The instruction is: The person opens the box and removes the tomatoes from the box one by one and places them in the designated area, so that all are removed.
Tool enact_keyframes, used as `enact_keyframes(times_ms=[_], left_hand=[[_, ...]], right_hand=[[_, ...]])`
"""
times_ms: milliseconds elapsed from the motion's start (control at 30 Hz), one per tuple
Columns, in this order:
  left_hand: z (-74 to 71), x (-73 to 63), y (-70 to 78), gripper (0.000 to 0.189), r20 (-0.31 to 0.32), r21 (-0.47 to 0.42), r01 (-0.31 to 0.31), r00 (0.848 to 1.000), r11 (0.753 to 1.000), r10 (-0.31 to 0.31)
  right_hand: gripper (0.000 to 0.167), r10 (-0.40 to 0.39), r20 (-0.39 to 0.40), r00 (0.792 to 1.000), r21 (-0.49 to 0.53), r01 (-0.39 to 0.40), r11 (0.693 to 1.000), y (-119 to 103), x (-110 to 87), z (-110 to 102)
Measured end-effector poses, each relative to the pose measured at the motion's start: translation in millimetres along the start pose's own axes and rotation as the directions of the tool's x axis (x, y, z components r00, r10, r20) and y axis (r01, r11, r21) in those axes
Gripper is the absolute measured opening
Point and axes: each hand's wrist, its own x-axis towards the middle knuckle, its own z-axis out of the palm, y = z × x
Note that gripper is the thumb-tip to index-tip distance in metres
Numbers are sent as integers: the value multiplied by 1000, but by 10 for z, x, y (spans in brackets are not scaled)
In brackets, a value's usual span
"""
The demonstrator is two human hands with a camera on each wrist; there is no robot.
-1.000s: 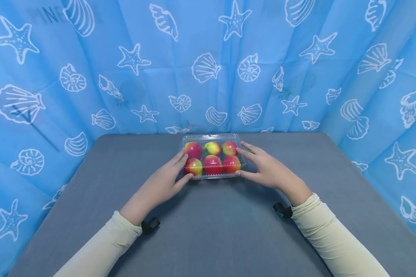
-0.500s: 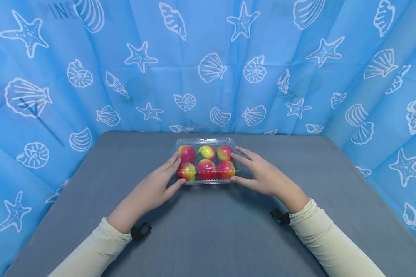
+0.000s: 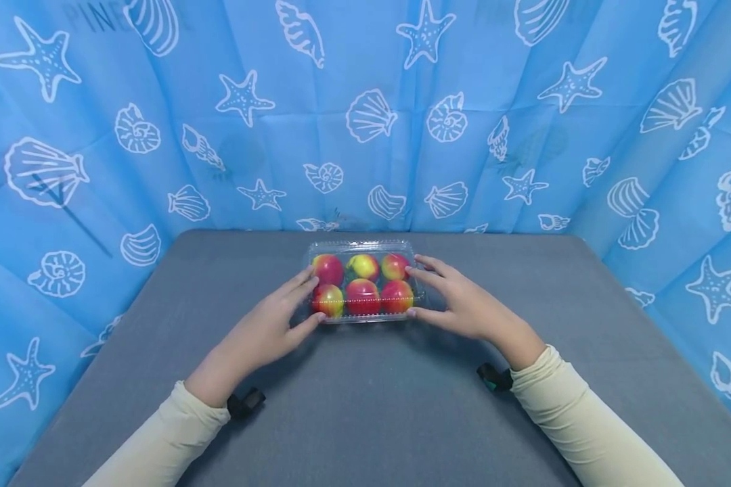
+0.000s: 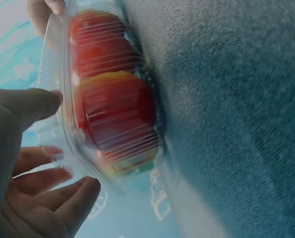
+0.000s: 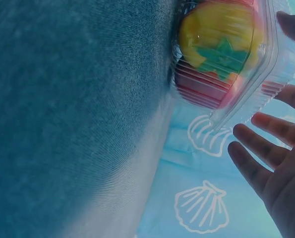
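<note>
A clear plastic clamshell box [image 3: 362, 245] lies on the grey table, holding several round red-and-yellow fruits [image 3: 363, 296] in two rows. My left hand [image 3: 267, 330] is at its left end, thumb toward the front corner and fingers along the side. In the left wrist view, that thumb reaches the lid's rim [image 4: 68, 116], with fairly straight fingers around the end. At the opposite end is my right hand [image 3: 466, 304], its fingers spread and relaxed. The right wrist view shows a yellow fruit [image 5: 214, 34] with a green star-shaped patch inside the box.
The grey cloth-covered table [image 3: 378, 412] stretches out around the box. Behind it and along both sides hangs a blue curtain [image 3: 317, 142] printed with white shells and starfish. Black straps [image 3: 246, 404] are at the wrists, below pale sleeves.
Since a second ago, the box and both hands have shifted slightly left and toward me, while the head view also moved a little. Over the last half second they have stayed nearly still.
</note>
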Motion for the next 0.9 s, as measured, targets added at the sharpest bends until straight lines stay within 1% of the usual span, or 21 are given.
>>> enact_keyframes(times_ms=[100, 167, 267, 367, 433, 567, 633, 667, 767, 833, 900], left_hand=[[-23, 7, -35, 75, -21, -34, -4, 1000, 999, 3], [-45, 15, -62, 75, -33, -65, -1, 999, 998, -1], [-83, 31, -112, 74, -50, -130, 20, 998, 991, -26], [-109, 52, -184, 68, -70, -212, 47, 996, 976, -63], [-111, 71, -242, 61, -81, -274, 59, 993, 960, -84], [-112, 150, -352, 50, -73, -374, 99, 988, 922, -135], [-121, 223, -407, 48, -60, -417, 119, 986, 901, -158], [-129, 265, -431, 47, -52, -435, 129, 984, 891, -168], [-139, 393, -516, 45, -31, -480, 156, 981, 863, -194], [-121, 467, -577, 45, -13, -507, 176, 977, 844, -212], [-85, 529, -640, 45, 9, -530, 205, 972, 823, -236]], right_hand=[[78, -1, -9, 1000, 55, 2, 998, 29, 18, -2], [77, -5, -30, 1000, 106, 8, 994, 52, 35, -5], [73, -11, -75, 997, 204, 27, 979, 88, 68, -10], [66, -3, -108, 994, 318, 37, 947, 143, 93, -4], [62, 14, -116, 993, 382, 32, 923, 192, 101, 5], [53, 87, -108, 990, 477, -25, 878, 306, 94, 8], [51, 132, -99, 986, 535, -59, 843, 360, 111, 2], [51, 155, -91, 984, 573, -75, 816, 381, 126, -5], [52, 202, -55, 978, 687, -110, 719, 428, 212, -7], [52, 222, -23, 975, 743, -132, 656, 444, 279, 3], [52, 237, 9, 972, 784, -154, 602, 452, 359, 30]])
